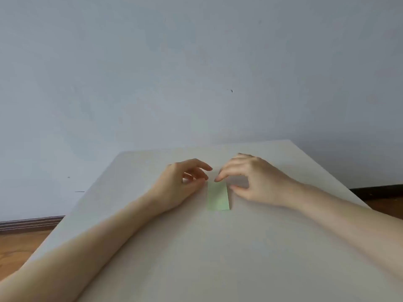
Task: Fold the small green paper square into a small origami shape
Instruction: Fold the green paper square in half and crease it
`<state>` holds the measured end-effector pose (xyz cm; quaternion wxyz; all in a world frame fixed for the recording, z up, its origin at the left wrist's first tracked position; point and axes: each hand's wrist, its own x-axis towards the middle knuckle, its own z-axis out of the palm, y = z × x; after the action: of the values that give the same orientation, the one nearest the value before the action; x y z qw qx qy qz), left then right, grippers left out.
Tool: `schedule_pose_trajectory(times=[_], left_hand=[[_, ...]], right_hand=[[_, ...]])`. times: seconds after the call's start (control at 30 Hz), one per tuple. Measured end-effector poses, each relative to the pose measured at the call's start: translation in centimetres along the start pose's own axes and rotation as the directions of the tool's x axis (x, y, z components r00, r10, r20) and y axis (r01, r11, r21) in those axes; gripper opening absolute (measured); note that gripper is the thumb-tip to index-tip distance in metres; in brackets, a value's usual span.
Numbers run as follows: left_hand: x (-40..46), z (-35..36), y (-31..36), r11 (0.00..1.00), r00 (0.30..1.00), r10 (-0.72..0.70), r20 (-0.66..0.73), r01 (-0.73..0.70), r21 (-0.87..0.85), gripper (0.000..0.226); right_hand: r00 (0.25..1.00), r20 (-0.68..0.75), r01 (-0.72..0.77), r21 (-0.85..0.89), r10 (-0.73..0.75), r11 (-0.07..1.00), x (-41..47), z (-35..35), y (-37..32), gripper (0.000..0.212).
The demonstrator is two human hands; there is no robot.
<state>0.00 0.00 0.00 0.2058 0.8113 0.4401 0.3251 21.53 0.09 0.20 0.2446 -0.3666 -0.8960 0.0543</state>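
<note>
In the head view, a pale green paper (218, 197) is seen lying flat on a light desk (218, 258), folded into a narrow upright rectangle. It lies near the middle of the desk, somewhat toward the far edge.

The left hand (183, 184) is placed just to the left of the paper's far end. Its fingers (201, 165) are loosely curved and spread above the desk, and its thumb is laid along the surface with the tip at the paper's far left corner. Whether the thumb actually touches the paper cannot be told. Nothing is gripped by this hand; it is relaxed.

The right hand (253, 179) is arched over the paper's far right side. Its forefinger tip (217, 179) is brought down to the paper's far edge, apparently pressing there, while the thumb is set on the desk just beside the paper's right edge. The remaining fingers are curved above, and a gap is left under the palm. The paper is not pinched; it is only touched from above.

Both bare forearms are stretched across the desk from the near corners toward the paper.

Behind the desk, a plain grey-blue wall (196, 73) is seen. A wooden floor (19, 243) and a dark skirting board (30, 223) are visible to the left of the desk.
</note>
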Motion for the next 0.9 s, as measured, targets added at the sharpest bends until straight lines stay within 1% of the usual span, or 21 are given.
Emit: schedule_pose_trajectory(times=[0.07,0.13,0.4,0.53,0.73,0.9], left_hand=[[0.0,0.0,0.1,1.0,1.0,-0.009,-0.012,0.009,-0.005,0.03],[-0.1,0.1,0.1,1.0,1.0,-0.014,-0.017,0.014,-0.009,0.031],[-0.3,0.2,0.1,1.0,1.0,-0.018,-0.022,0.018,-0.018,0.032],[-0.3,0.2,0.3,0.999,0.999,-0.035,-0.031,0.035,-0.019,0.033],[-0.3,0.3,0.5,0.995,0.996,-0.069,-0.049,0.066,-0.069,0.031],[-0.3,0.3,0.6,0.991,0.992,-0.112,-0.06,0.107,-0.086,0.031]], right_hand=[[0.999,-0.023,0.045,-0.062,-0.047,0.997,0.0,0.0,-0.1,0.025],[0.999,-0.016,0.047,-0.089,-0.049,0.995,-0.1,-0.1,-0.2,0.024],[0.99,-0.087,0.1,-0.104,-0.109,0.99,-0.4,0.0,-0.2,0.021],[0.986,-0.086,0.13,-0.101,-0.139,0.986,-0.5,0.6,-0.6,0.022],[0.992,-0.109,0.073,0.086,-0.064,0.994,-0.5,1.1,-1.1,0.018],[0.989,-0.142,0.07,0.154,-0.048,0.986,-0.5,1.1,-1.1,0.017]])
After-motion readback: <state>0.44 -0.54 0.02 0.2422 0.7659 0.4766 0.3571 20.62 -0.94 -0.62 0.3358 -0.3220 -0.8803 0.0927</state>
